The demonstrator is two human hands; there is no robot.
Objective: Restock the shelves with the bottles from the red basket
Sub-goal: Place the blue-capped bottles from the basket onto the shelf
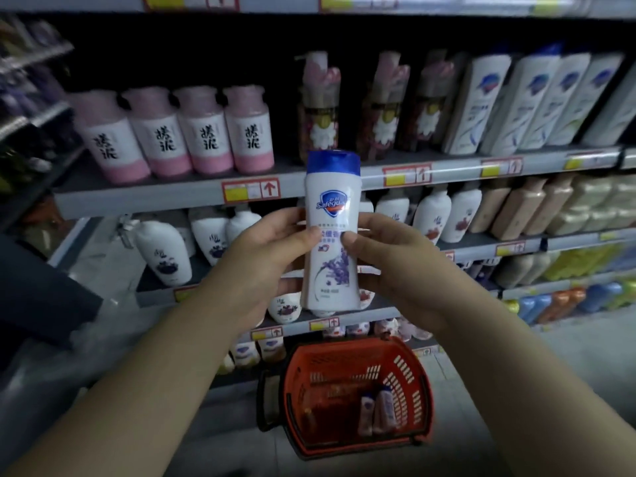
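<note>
I hold a white Safeguard bottle (332, 232) with a blue cap and a lavender print upright in front of the shelves. My left hand (265, 266) grips its left side and my right hand (389, 263) grips its right side, thumbs on the label. Below, on the floor, stands the red basket (406, 376) with two small bottles (377, 409) lying in it. Taller white Safeguard bottles (526, 101) stand on the upper shelf at the right.
Pink-and-white bottles (179, 132) fill the upper shelf's left part, brown pump bottles (375, 105) its middle. White rounded bottles (161, 251) and beige bottles (516, 208) line the shelf below. Price tags run along the shelf edge (137, 197). A dark object (38, 294) stands at left.
</note>
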